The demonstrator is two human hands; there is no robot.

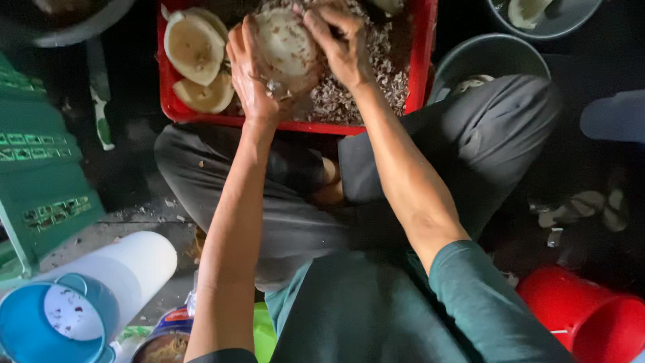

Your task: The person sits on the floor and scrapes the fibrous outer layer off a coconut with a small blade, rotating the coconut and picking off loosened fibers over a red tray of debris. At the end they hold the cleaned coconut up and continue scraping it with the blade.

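My left hand (250, 74) cups a pale round coconut piece (285, 47) from the left, over a red crate (420, 74). My right hand (339, 42) grips the same piece from the top right, fingers curled over it. The crate holds a heap of brownish shavings (376, 74) and pale halved coconut pieces (193, 47) at its left end. Whether a tool is in either hand is hidden.
Grey bowls (494, 57) stand right of the crate, one at the top right holding a pale piece (527, 10). A green crate (40, 168) is at the left, a white and blue jug (80, 296) at lower left, a red bucket (584, 312) at lower right. My knees lie below the crate.
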